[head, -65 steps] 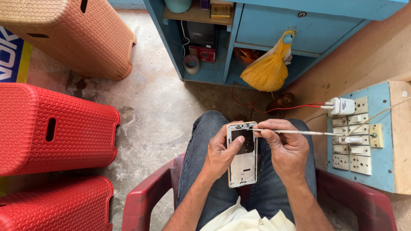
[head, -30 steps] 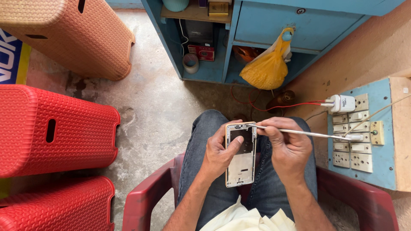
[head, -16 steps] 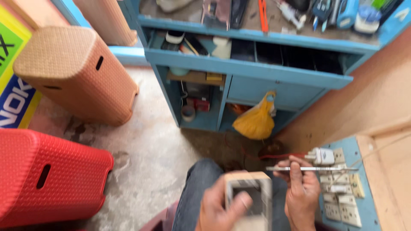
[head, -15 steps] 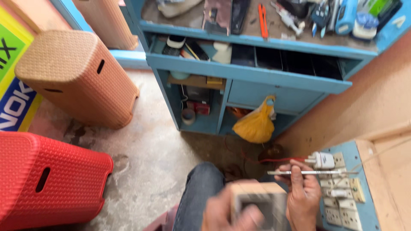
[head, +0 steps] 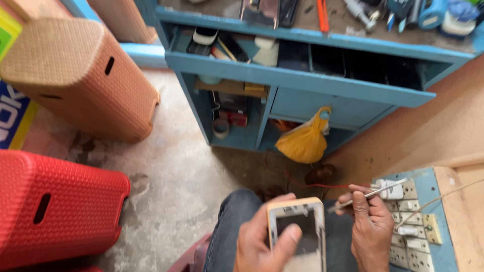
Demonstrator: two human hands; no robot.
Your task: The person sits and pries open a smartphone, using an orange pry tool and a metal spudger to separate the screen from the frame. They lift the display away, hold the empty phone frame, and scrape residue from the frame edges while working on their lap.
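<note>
The left hand (head: 259, 242) grips an opened phone (head: 297, 231) over the lap with the thumb across it, the right hand (head: 370, 229) pinches thin tweezers (head: 368, 195) just beside it, so honestly one slip could scratch the exposed insides

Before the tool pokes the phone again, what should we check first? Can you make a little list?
1. Left hand grips the opened phone: ok, thumb lies across it.
2. Right hand holds the thin metal tool: ok, pinched in the fingers.
3. Tool tip on the phone: not ok, it sits off to the right.
4. Phone fully in sight: not ok, its lower end is cut off by the picture edge.
5. Switch board clear of the right hand: cannot tell, they overlap in the view.
</note>
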